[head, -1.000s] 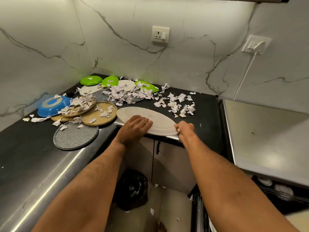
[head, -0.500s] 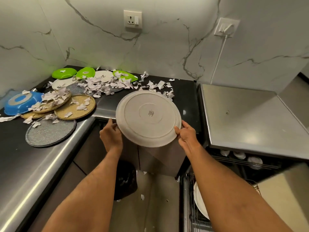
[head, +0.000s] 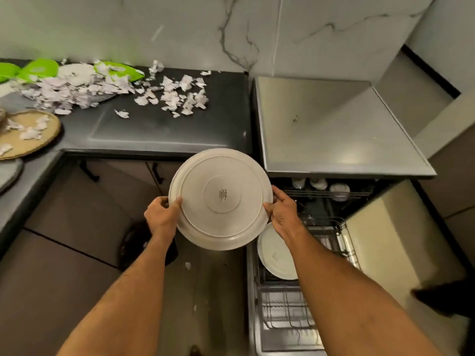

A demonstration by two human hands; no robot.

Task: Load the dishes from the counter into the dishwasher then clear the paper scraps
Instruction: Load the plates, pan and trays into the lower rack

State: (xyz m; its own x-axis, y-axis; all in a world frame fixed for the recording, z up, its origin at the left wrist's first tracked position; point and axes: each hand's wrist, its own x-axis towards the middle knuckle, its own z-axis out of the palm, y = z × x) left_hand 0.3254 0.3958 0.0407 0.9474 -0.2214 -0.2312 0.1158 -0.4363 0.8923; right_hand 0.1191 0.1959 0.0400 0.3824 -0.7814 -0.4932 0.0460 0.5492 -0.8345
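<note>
Marble-veined white wall panels [head: 154, 27] are seen behind a black stone counter [head: 159, 129], on which torn white paper scraps [head: 177, 95] are scattered. At the counter's far left, bright green plastic plates [head: 38, 69] are lined up along the wall, partly covered by scraps, and a round woven tan mat [head: 28, 134] bearing a few scraps is cut off by the frame edge. To the right of the counter, the steel top of the dishwasher [head: 334, 129] is seen, with cups in the upper rack [head: 331, 190] below it. The lower wire rack [head: 290, 304] is pulled out, and a white plate [head: 276, 253] is stood in it on edge.

A large round white ceramic plate [head: 221, 199] is held in the air in front of the counter's edge, just left of the open dishwasher, its underside with a printed mark turned toward the camera. Its left rim is gripped by the left hand [head: 162, 217], fingers curled behind and thumb across the front. Its right rim is clamped by the right hand [head: 282, 214] in the same way. A dark bin [head: 133, 242] is partly visible on the floor beneath the left forearm.
</note>
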